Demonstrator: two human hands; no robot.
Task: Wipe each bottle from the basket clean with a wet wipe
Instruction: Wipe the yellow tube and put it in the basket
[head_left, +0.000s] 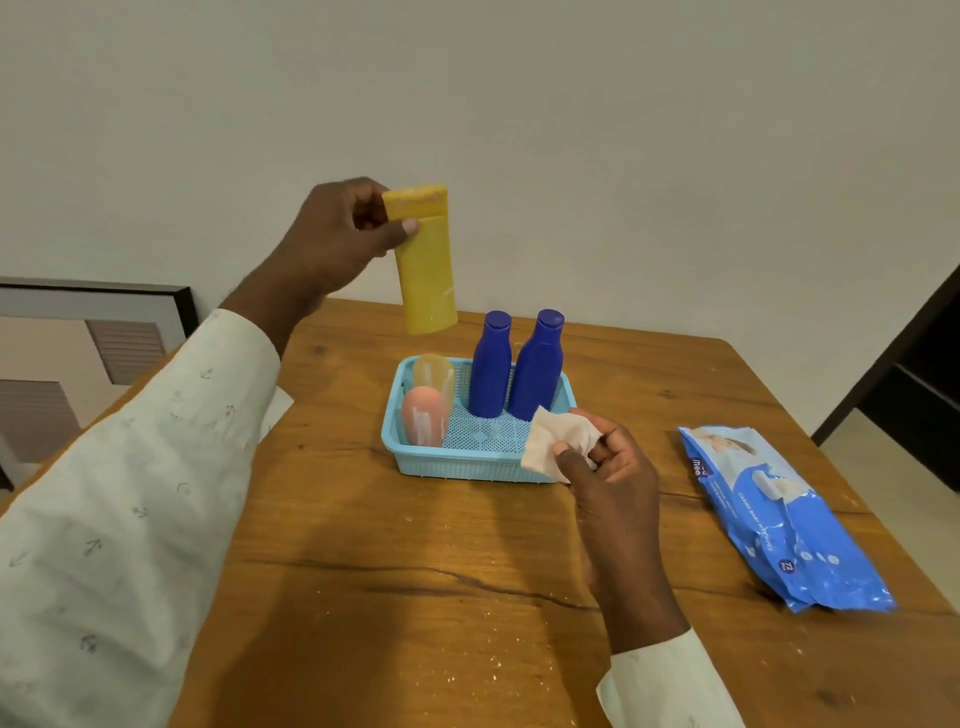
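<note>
Wooden tabletop (415, 597) against a plain pale wall, with a light blue basket (470, 462) sitting toward the far edge and a blue pack of wipes (779, 514) lying by the right edge. The left hand (332, 244) grips a yellow bottle (423, 260) by its top end, held up in the air above the basket's far left corner. The right hand (608, 467) pinches a crumpled wet wipe (558, 441) right at the basket's near right corner (two blue bottles (514, 364) standing inside, plus a pink one (423, 421) and a clear one (434, 374)).
</note>
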